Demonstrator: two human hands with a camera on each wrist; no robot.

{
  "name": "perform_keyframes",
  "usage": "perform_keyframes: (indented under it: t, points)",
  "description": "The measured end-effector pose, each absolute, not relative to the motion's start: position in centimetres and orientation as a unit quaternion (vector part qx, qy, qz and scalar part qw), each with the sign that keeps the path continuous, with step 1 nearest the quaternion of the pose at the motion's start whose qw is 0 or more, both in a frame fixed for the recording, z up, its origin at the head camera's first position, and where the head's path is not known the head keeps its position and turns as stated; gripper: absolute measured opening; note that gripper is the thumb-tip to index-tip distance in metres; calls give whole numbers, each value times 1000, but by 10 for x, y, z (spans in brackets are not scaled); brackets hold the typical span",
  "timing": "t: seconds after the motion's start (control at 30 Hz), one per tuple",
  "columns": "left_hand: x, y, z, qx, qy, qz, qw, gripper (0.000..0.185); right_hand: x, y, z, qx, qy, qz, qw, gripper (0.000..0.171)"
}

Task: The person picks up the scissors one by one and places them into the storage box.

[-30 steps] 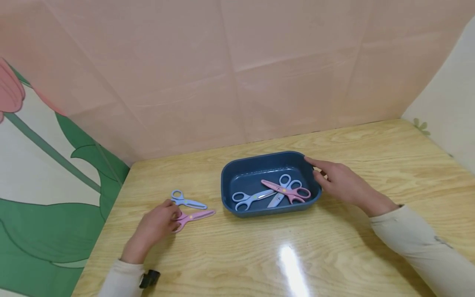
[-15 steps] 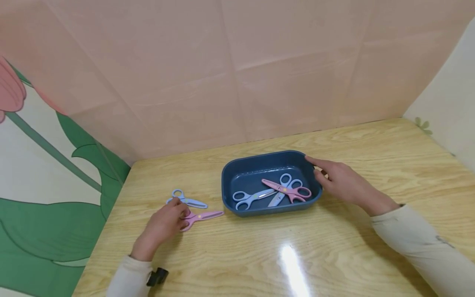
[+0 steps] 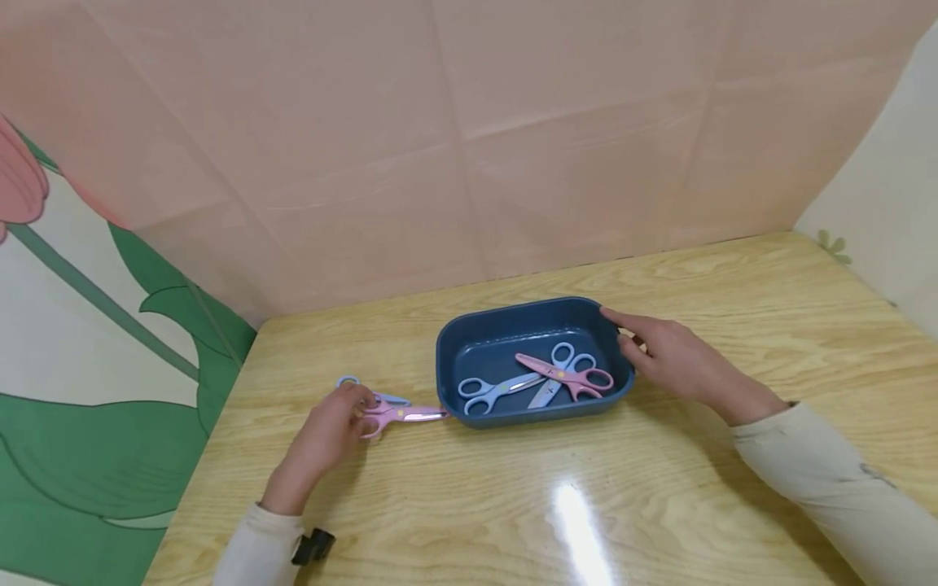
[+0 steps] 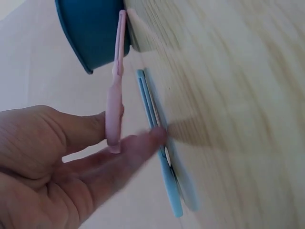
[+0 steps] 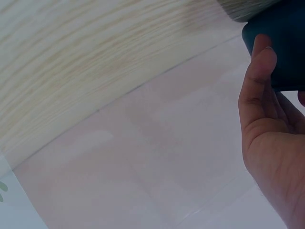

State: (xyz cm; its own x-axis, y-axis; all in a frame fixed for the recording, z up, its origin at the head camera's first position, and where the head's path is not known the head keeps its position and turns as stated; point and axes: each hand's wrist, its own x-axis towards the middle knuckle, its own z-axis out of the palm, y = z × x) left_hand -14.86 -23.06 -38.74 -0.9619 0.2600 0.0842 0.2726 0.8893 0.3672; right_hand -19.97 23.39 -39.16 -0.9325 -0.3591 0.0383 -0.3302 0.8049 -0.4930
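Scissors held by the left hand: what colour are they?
Pink scissors, gripped by the left hand; the head view shows them best.

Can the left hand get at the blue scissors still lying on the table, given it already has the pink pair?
Probably not cleanly. The left hand holds the pink scissors, which lie across the blue scissors beside it, so its grip is taken. Nothing else blocks the way.

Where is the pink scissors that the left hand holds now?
In the head view the pink scissors is left of centre on the table, gripped by the left hand, its tip at the blue tray, with the blue scissors just behind it.
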Motion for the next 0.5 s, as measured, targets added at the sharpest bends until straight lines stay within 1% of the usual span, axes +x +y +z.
perform_keyframes:
  t: [0.27, 0.5]
  points:
    - [-151, -228, -387, -87, -947, -308, -17, 22, -199, 235, -392, -182, 949, -257, 30, 52]
    - [-151, -227, -386, -85, -937, -339, -11, 21, -200, 234, -392, -182, 949, -255, 30, 52]
